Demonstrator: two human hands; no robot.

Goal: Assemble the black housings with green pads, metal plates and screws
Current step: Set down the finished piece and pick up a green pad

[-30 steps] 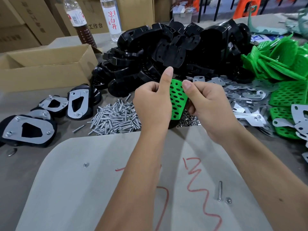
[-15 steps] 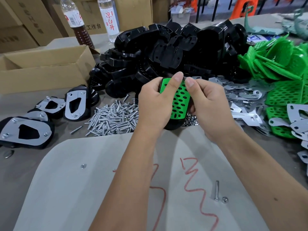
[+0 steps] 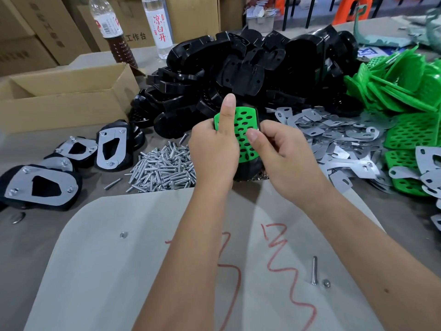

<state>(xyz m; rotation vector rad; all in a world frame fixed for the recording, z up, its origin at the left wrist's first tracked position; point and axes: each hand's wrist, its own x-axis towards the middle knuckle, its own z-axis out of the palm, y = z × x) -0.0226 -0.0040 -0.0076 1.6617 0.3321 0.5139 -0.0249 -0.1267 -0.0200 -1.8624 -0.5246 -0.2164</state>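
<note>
Since the earlier frame, the left thumb has been straightened up along the pad, and the right thumb has been brought lower onto its perforated face. The pad is pressed into a black housing, held upright between both hands above the counter. The left hand is clamped round the left edge, the right hand round the right edge. Both parts are judged light; the pad looks thin and flexible, the housing stiff, so grip is best taken on the housing rim while the pad is seated. Screws lie just left of the hands, plates to the right.
</note>
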